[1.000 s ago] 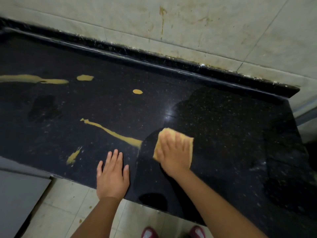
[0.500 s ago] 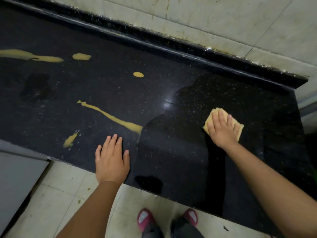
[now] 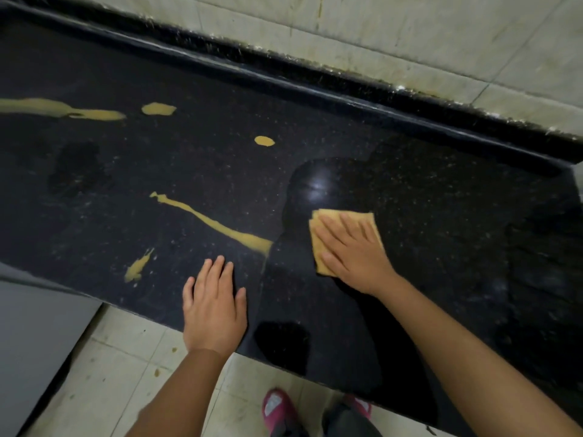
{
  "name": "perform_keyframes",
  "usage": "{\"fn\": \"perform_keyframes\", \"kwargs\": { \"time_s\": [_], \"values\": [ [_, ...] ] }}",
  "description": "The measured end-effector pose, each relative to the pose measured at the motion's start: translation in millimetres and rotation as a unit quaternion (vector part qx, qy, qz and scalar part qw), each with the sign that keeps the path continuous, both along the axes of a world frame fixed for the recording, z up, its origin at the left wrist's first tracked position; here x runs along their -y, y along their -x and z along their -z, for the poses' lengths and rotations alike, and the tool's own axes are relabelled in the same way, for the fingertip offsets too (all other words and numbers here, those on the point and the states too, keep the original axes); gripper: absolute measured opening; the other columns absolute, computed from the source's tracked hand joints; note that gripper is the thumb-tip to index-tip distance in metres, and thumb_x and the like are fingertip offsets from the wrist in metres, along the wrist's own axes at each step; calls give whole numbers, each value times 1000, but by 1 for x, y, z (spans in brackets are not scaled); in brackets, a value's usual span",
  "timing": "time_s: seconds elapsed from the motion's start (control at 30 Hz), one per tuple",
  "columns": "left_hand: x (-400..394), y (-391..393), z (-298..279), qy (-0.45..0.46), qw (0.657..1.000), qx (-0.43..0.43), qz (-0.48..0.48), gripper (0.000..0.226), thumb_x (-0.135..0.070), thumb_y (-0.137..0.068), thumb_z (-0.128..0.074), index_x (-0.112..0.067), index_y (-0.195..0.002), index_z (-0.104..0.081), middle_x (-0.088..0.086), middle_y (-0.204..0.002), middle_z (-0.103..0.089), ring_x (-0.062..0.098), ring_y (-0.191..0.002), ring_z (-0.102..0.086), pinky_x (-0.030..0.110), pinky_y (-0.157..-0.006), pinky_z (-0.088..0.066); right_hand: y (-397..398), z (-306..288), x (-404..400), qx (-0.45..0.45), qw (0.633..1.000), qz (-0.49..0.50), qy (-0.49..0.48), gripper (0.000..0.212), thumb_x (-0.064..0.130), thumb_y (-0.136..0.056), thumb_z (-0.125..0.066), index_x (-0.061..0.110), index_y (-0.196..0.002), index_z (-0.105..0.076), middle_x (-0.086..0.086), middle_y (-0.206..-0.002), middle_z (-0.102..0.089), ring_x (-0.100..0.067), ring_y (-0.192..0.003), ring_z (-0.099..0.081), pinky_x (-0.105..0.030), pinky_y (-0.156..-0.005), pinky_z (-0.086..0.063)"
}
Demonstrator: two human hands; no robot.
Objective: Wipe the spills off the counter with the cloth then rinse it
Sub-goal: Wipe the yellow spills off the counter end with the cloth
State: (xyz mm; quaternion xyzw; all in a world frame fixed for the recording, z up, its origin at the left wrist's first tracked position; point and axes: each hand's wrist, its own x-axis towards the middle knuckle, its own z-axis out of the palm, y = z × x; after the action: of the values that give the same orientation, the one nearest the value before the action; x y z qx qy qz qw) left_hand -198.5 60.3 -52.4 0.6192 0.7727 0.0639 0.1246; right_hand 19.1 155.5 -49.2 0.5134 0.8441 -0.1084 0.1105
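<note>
My right hand (image 3: 353,253) lies flat on the cloth (image 3: 318,244), fingers straight & spread, palm pressing it down onto the counter (image 3: 441,216). Not curled round it, no pinch, just weight on top. Cloth is tan/yellow, folded roughly square w/ layered edges showing at its top-left corner; it sits mid-counter, a bit right of centre, nearer the front edge than the back. My fingers point toward the back wall (image 3: 410,33), and the cloth's far edge and left strip stick out past my hand. Left hand (image 3: 214,307) rests flat on the counter's front edge, fingers straight & close together, holding nothing, wrist hanging past the edge over the floor (image 3: 126,357). Left of the cloth the long streak (image 3: 214,225) of yellow spill runs diagonally, its thick end near the cloth's left side but not touching it, ending where the counter surface goes darker & wet-looking around my right hand. More spills further left: a small splash (image 3: 137,268) near the front edge, a small round drop (image 3: 264,141) toward the back, an oval blob (image 3: 158,109), and a wide smear (image 3: 60,109) running off the left of the view. Light glare sits on the counter just behind the cloth. Below, on the tiled floor, pink shoes (image 3: 279,408) show betw my arms; a grey panel (image 3: 34,342) is at lower left.
</note>
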Motion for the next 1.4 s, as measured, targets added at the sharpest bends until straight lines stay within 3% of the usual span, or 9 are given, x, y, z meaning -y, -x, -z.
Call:
{"fn": "perform_keyframes", "kwargs": {
  "time_s": [0.07,0.37,0.53,0.7,0.83,0.93,1.0,1.17,1.4],
  "values": [
    [-1,-1,-2,20,1000,-7,8,53,-31,-82,-32,1,-110,-63,16,-118,-64,35,-113,-57,53,-92,-40,-42,-3,9,15,998,67,-10,76,58,-84,10,27,-143,-27,1,-152,-26,-30,-137,-30,-50,-106,-27],
    [-46,1,-27,-36,998,35,-39,45,-30,-81,-34,-1,-95,-66,16,-96,-67,36,-90,-64,52,-80,-48,-93,-8,-112,-30,931,364,-13,51,37,-99,-16,25,-148,-6,5,-157,5,-25,-143,8,-48,-114,3],
    [-116,-1,-24,-75,996,44,-37,43,-22,-85,-41,5,-110,-61,23,-118,-60,42,-113,-53,52,-94,-42,-28,0,-196,-44,951,307,-9,51,38,-99,-14,24,-148,-4,6,-157,6,-27,-143,10,-49,-113,5],
    [-180,-5,-21,-36,995,48,-76,50,-23,-97,-38,-1,-141,-28,15,-152,-21,27,-142,-11,33,-115,-9,34,5,-178,-41,995,92,-24,52,39,-97,-14,26,-147,-7,6,-157,-1,-28,-143,3,-48,-113,-2],
    [-218,-5,-16,13,995,50,-87,55,-25,-98,-34,1,-144,-16,15,-154,-10,27,-143,-2,33,-116,-5,-12,17,-120,-53,996,-49,-44,58,46,-96,1,27,-136,-36,3,-140,-47,-26,-129,-37,-43,-101,-22],
    [-234,2,-10,43,994,41,-90,56,-26,-98,-31,1,-144,-13,15,-155,-8,28,-143,-1,36,-116,-6,-88,14,-118,0,998,35,-54,60,48,-95,1,25,-135,-38,1,-137,-51,-24,-125,-40,-39,-96,-23],
    [-238,4,-4,40,996,13,-77,55,-27,-98,-29,1,-144,-15,16,-154,-9,28,-143,-3,38,-116,-7,-121,6,-136,13,987,139,-75,59,49,-95,-1,27,-144,-23,3,-152,-25,-25,-138,-26,-40,-104,-15],
    [-238,3,5,1,998,-6,-69,54,-25,-97,-31,4,-142,-19,19,-153,-14,29,-143,-7,39,-116,-8,-95,2,-207,-41,899,434,-46,52,39,-98,-15,24,-148,-7,4,-157,6,-27,-143,9,-50,-112,5],
    [-237,5,8,10,998,-8,-56,55,-25,-98,-25,2,-144,-12,17,-154,-7,26,-143,-1,37,-116,-2,33,9,-251,-59,954,293,-28,52,39,-98,-14,24,-148,-4,4,-156,8,-27,-143,12,-49,-113,8]
  ]
}}
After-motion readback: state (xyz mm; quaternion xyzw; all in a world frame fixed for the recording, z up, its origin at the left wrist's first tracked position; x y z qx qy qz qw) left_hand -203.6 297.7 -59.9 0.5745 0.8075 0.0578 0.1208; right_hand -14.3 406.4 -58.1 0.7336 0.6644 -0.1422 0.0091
